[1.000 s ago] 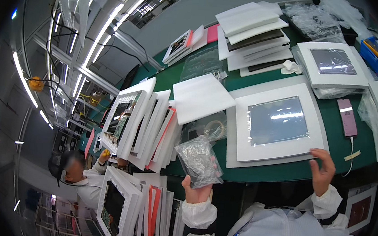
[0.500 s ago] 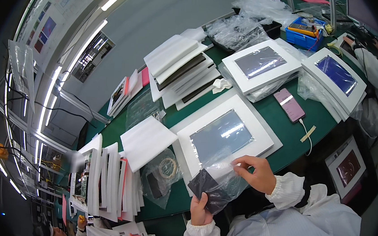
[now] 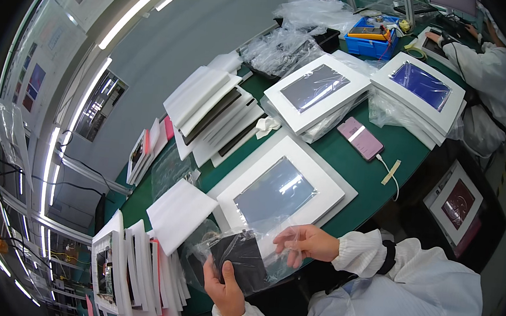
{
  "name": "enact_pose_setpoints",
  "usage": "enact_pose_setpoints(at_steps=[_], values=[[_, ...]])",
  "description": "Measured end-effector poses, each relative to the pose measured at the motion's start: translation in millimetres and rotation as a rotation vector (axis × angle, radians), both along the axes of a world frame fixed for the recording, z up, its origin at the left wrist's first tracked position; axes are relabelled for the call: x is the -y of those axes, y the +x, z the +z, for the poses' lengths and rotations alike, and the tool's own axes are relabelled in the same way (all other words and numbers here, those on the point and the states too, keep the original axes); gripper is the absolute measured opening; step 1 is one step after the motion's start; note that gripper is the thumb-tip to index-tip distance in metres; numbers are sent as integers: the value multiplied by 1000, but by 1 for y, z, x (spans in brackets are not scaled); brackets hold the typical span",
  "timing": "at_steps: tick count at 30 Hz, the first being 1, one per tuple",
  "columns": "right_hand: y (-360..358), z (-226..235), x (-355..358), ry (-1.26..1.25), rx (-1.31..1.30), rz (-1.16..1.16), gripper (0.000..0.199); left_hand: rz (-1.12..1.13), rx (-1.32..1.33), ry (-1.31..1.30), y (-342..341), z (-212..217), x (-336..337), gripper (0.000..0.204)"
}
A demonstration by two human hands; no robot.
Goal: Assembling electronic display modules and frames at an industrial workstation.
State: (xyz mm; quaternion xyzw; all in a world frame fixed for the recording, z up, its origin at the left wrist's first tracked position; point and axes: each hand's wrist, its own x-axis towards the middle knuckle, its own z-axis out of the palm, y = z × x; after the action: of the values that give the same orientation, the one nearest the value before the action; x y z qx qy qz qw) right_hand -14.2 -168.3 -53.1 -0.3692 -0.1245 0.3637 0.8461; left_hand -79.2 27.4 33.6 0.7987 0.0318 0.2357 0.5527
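Note:
A flat black rectangular piece [image 3: 240, 254] lies inside a clear plastic bag [image 3: 280, 267] above the table's near edge. My left hand [image 3: 226, 289] grips the black piece through or at the bag, thumb on its face. At the bag's right side, my right hand [image 3: 307, 245] pinches the clear film between thumb and fingers. Just beyond both hands, a white-framed panel [image 3: 322, 188] with a grey film-covered screen rests on a white foam sheet [image 3: 346, 198]. The bag partly covers this panel's near corner.
White foam sheets [image 3: 181, 212] and upright panels [image 3: 135, 262] stand at left. Stacked boards [image 3: 209, 112] are farther back. Two more framed panels [image 3: 282, 100] [image 3: 390, 98], a pink phone [image 3: 360, 138] on a cable and a blue bin [image 3: 371, 47] lie beyond. A person [image 3: 486, 70] works at far right.
The bagged black piece has moved left and turned flatter, showing more of its face. My right hand has shifted left and lower with the film. The whole view has turned slightly.

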Motion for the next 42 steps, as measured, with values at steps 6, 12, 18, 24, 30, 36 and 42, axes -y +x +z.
enact_pose_setpoints(at_steps=[6, 12, 18, 24, 30, 36, 42], values=[[0, 0, -23, -163, 233, -66, 48, 64, 25, 292, 18, 7, 25, 28], [6, -8, -19, 58, -116, -226, 33, 113, 73, -29, 26, -4, -15, 25], [26, -1, 8, 169, -184, -554, 31, 678, 47, 208, 27, -18, -130, 20], [43, 0, 55, 63, -142, -646, 32, 916, -222, 570, 26, -72, -200, 32], [61, -6, 99, -77, -94, -764, 35, 975, 177, 1093, 38, -52, -139, 39], [52, -15, 111, -138, -140, -733, 33, 139, -185, 354, 81, -91, -76, 25], [46, -21, 116, -71, -227, -613, 36, -14, -844, 144, 136, -129, -111, 47]])
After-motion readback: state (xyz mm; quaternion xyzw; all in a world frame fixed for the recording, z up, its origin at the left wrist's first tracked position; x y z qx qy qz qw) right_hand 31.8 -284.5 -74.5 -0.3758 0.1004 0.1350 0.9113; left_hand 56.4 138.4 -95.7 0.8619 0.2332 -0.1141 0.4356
